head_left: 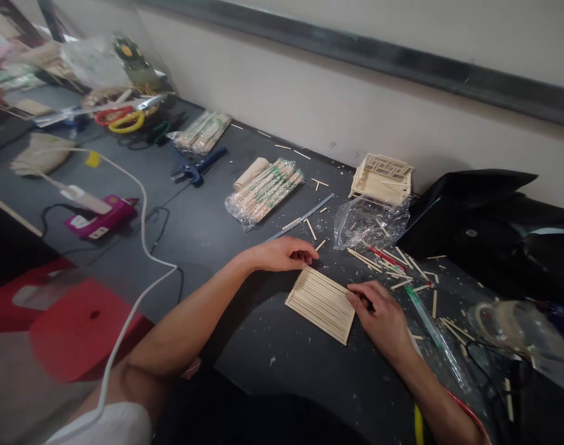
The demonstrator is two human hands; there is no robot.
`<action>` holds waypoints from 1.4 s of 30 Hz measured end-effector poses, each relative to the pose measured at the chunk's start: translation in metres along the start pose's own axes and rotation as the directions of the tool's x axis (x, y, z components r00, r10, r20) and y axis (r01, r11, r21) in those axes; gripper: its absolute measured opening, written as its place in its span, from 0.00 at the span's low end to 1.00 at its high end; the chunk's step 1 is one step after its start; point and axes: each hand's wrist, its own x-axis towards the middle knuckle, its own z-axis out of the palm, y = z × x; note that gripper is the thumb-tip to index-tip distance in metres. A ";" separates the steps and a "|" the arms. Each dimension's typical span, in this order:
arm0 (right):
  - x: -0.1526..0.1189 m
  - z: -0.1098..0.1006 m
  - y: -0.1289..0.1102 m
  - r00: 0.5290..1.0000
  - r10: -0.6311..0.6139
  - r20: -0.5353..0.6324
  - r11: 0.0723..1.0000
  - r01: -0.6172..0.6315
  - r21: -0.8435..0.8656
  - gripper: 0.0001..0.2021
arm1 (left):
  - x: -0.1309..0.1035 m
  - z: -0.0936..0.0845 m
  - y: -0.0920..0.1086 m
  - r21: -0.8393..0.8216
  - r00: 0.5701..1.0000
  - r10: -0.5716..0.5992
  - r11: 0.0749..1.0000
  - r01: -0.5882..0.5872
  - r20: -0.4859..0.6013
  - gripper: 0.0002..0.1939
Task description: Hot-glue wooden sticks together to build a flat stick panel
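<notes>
A small rectangular panel of pale wooden sticks (322, 304) lies in front of me, its sticks side by side with a strip along the edges. My right hand (378, 314) has thumb and forefinger pinched at the panel's far right corner. At the far left corner is my left hand (286, 253), its fingers curled inward; what they hold, if anything, is hidden. A small openwork stick model (382, 179) stands near the wall. Loose sticks (365, 259) and a red pen-like tool (387, 257) lie beyond my right hand.
Wrapped stick bundles (267, 193), a blue clamp-like tool (196, 170) and a purple power strip (101, 216) lie to the left. A white cable (145, 228) crosses there. Crumpled clear plastic (369, 222), a black bag (490, 228) and tape rolls (499, 324) are on the right.
</notes>
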 end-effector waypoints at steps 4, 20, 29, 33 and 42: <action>-0.001 0.000 0.001 0.999 0.022 -0.036 0.999 -0.024 -0.047 0.18 | -0.011 -0.002 0.010 0.159 0.999 0.039 0.986 -0.043 0.027 0.25; 0.004 -0.001 0.002 0.997 0.060 0.053 0.993 -0.065 0.097 0.15 | 0.005 0.039 0.013 0.303 0.961 0.090 0.953 -0.007 -0.262 0.08; 0.006 0.003 0.002 0.996 0.087 -0.022 0.989 -0.084 0.120 0.13 | 0.004 0.037 0.009 0.399 0.964 0.126 0.917 -0.023 -0.233 0.08; 0.005 0.002 0.003 0.987 0.105 -0.119 0.987 -0.088 0.136 0.16 | 0.001 0.046 0.026 0.558 0.975 0.076 0.828 0.055 -0.208 0.12; -0.002 0.000 -0.004 0.973 0.122 -0.193 0.991 -0.111 0.069 0.12 | -0.005 0.069 0.038 0.636 0.988 0.053 0.760 -0.133 0.143 0.60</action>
